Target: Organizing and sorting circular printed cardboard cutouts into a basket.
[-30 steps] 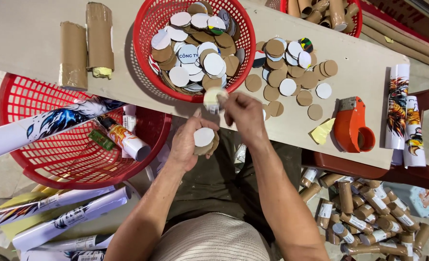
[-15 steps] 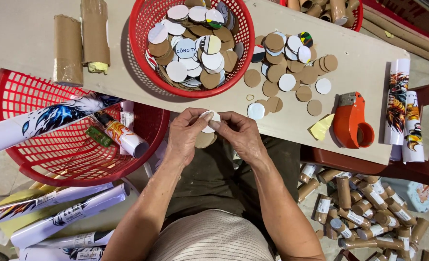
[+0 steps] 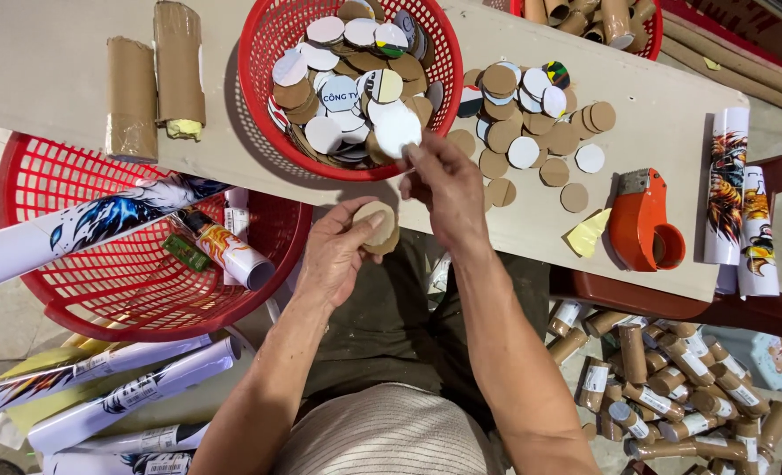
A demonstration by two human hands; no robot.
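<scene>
My left hand grips a short stack of brown cardboard discs just below the table edge. My right hand is raised beside it and pinches a white round disc over the near rim of a red mesh basket. That basket is filled with several white, brown and printed discs. More loose cardboard discs lie on the tabletop to the right of the basket.
An orange tape dispenser and a yellow scrap lie right on the beige table. Two brown cardboard tubes lie left. A larger red basket holds printed rolls. Short tubes are heaped on the floor.
My right hand has lifted away from the left hand toward the basket, now holding a white disc. The left hand keeps its stack, with a brown face now showing.
</scene>
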